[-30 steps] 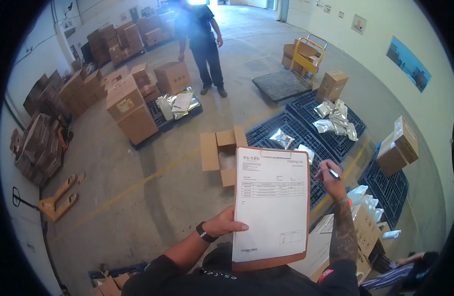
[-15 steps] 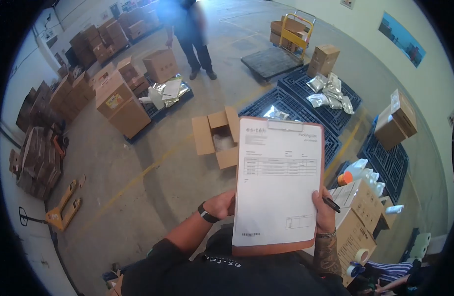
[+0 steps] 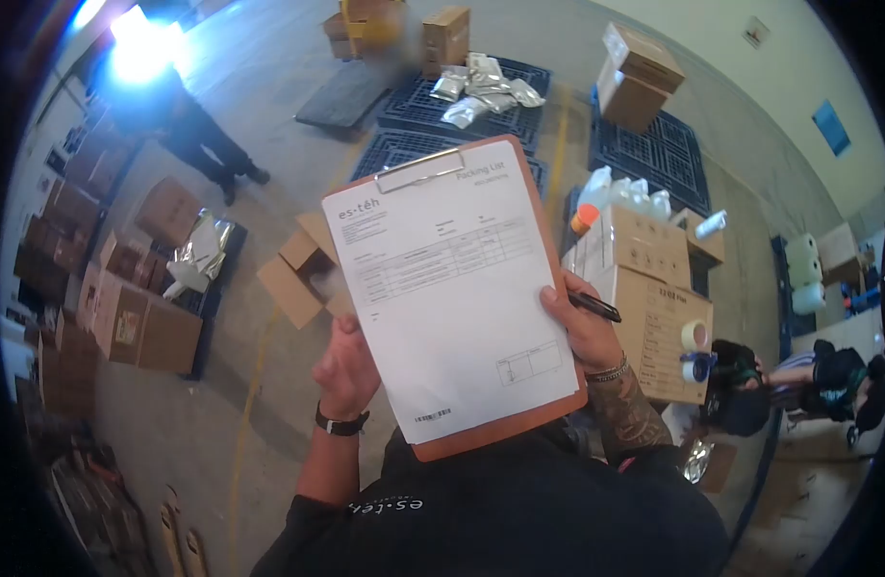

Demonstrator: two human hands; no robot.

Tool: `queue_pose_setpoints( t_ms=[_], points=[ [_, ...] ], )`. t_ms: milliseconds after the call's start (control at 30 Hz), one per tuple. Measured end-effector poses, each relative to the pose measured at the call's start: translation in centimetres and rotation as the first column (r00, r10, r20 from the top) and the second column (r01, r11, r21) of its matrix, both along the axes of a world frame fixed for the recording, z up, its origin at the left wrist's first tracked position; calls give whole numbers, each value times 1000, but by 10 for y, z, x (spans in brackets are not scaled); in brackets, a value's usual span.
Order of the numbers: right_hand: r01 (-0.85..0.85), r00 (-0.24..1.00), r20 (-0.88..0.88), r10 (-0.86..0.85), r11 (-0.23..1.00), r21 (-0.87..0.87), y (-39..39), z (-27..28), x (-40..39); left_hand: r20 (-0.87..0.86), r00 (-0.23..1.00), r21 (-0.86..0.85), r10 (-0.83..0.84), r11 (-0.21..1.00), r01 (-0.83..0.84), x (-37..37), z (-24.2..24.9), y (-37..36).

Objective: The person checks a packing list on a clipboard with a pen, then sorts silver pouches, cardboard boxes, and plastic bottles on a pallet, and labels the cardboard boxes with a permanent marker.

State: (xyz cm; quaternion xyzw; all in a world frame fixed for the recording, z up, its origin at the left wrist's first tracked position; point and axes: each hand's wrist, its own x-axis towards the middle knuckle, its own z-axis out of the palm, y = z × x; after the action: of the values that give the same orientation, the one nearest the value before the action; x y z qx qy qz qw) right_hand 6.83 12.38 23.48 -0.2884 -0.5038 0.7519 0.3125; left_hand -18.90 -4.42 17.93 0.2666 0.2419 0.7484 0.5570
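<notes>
A brown clipboard [image 3: 500, 433] carries a white packing list [image 3: 452, 337] under its metal clip. My right hand [image 3: 585, 322] grips the board's right edge, thumb on top, with a black pen [image 3: 594, 306] between the fingers. At the left edge is my left hand [image 3: 346, 365], its fingers bent in and partly behind the board; whether it holds the board cannot be made out. An open carton [image 3: 298, 274] stands on the floor beyond the board, which partly covers it.
Silver pouches [image 3: 486, 88] lie on a blue pallet [image 3: 414, 111]. Taped cartons [image 3: 654, 317] with tape rolls [image 3: 695, 337] stand at right, near two people [image 3: 837, 380]. Another person [image 3: 207, 144] stands at upper left. More cartons [image 3: 139, 322] are at left.
The view has turned to the right, so the room has shifted left. The clipboard is now tilted and closer, and my left hand has moved up along its left side.
</notes>
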Motion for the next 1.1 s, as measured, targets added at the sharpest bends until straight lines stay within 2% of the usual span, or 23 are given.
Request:
queue_pose_setpoints(
  t_ms=[33,67,133,267,367,467,567,633,667,733,900,967,1033,1100],
  points=[
    [-14,1000,2,14,1000,1,-3,2,2,77,997,6,-1,1000,0,0,2,1],
    [6,1000,4,-6,1000,1,-5,4,3,79,997,5,-21,1000,20,-1,4,2],
    [35,999,1,-35,999,7,-10,5,7,36,998,-78,56,996,-53,-2,6,6],
    [60,998,-27,-60,998,9,-16,0,14,105,994,1,-13,1000,13,0,11,13],
    [80,997,-19,-79,997,18,-19,1,17,80,996,5,-38,999,37,1,14,16],
    [74,997,-11,-73,997,27,-23,3,18,16,1000,-58,18,998,-18,2,10,17],
    [97,995,-31,-96,995,21,-25,3,18,35,997,16,-63,998,62,5,15,20],
    [94,996,-17,-93,995,39,-25,2,19,-87,995,-38,-48,998,45,13,28,21],
    [91,996,-15,-91,995,41,-25,2,18,-86,995,-36,-46,998,43,14,30,20],
    [95,995,-8,-95,994,50,-26,2,19,-236,970,-57,-56,997,43,19,32,19],
    [133,991,-3,-132,991,18,-24,-8,20,-239,965,-186,-103,981,59,16,24,18],
    [110,993,-48,-111,994,-24,-25,-4,19,-126,986,-190,-110,978,85,13,21,19],
    [100,994,-32,-100,995,-18,-24,-4,20,-131,983,-212,-131,972,101,10,14,21],
    [110,994,-10,-111,994,-13,-26,-2,19,-65,981,-250,-181,955,160,5,11,19]
  ],
)
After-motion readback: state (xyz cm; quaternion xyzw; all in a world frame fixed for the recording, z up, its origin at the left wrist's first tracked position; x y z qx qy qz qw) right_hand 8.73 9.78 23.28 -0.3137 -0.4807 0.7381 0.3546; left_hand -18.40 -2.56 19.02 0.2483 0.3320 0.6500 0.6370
